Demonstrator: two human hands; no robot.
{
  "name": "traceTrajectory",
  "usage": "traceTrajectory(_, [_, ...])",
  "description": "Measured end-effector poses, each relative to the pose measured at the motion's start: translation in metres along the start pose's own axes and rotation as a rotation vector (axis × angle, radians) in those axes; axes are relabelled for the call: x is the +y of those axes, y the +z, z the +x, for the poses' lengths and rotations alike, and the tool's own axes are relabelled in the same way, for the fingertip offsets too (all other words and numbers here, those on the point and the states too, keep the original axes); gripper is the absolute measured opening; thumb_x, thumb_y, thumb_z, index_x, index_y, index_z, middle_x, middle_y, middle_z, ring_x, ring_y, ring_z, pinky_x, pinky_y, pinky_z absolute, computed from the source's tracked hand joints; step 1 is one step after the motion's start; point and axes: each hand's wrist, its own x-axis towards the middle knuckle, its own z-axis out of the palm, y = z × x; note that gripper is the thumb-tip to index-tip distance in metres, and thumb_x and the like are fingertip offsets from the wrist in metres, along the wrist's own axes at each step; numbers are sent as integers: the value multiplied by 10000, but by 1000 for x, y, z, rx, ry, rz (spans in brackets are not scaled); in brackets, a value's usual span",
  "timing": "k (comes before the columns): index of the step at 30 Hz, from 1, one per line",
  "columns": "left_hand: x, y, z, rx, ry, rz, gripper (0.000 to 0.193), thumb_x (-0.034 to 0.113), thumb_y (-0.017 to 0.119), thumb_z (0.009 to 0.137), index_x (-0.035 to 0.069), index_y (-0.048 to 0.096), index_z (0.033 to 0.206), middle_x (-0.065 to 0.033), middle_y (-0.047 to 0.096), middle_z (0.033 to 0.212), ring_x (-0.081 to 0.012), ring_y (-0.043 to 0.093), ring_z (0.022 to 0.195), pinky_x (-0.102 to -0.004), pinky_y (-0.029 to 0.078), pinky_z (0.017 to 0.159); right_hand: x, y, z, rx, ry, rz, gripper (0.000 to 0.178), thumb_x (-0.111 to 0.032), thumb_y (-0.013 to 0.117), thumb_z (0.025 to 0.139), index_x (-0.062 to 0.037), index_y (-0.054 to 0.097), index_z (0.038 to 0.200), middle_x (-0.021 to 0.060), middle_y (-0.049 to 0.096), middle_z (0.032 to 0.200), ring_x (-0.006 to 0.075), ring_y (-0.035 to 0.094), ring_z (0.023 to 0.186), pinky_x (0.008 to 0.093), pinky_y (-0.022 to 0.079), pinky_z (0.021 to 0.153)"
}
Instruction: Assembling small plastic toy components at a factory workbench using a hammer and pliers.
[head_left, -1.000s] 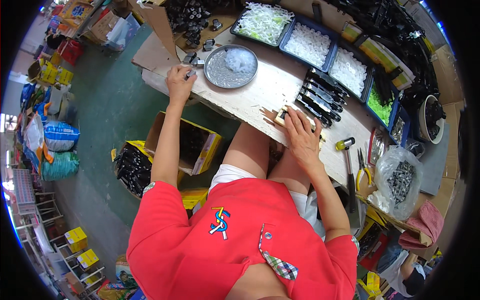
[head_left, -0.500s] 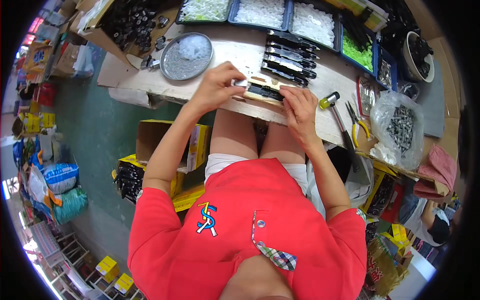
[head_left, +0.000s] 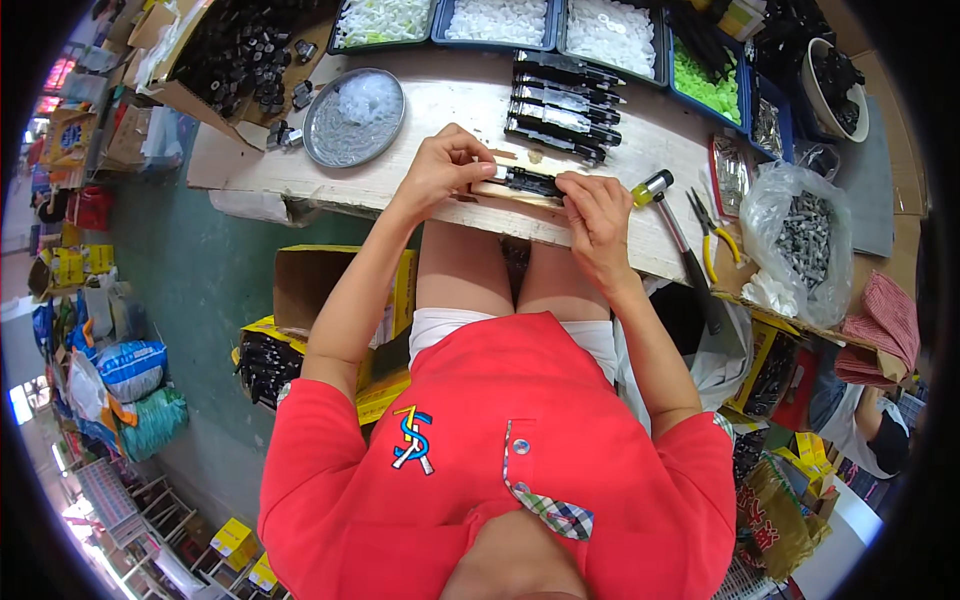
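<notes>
Near the front edge of the table, a long black plastic part lies in a cream-coloured block. My left hand pinches a small white piece against the left end of that black part. My right hand is closed over the right end, fingers together, thumb on the near side; its fingertips hide that end. Just beyond the block, several similar black parts lie in a stacked row.
A round dish holding clear grease-like material stands left, beside a carton of black pieces. Blue trays of small white and green pieces line the back. Right lie a hammer, yellow-handled pliers and a plastic bag of metal parts.
My left hand has moved slightly right, bringing the white piece from beside the block up to the black part's left end. My right hand stays at the other end.
</notes>
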Motion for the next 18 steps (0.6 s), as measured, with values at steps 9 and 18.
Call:
traceTrajectory(9, [11, 5, 9, -24, 153, 409, 78, -19, 670, 707, 10, 613, 752, -26, 467, 782, -105, 526, 629, -233, 436, 526, 20, -25, 12, 31, 11, -123, 193, -19, 563, 747, -63, 597, 932, 58, 603, 925, 229, 532, 855, 347, 350, 777])
traceTrajectory(18, [96, -24, 123, 323, 316, 1042, 226, 188, 609, 671, 61, 670, 848, -188, 636, 876, -351, 607, 848, -409, 489, 743, 129, -132, 6, -286, 589, -645, 176, -113, 523, 793, -23, 610, 918, 197, 583, 901, 380, 564, 833, 455, 448, 716])
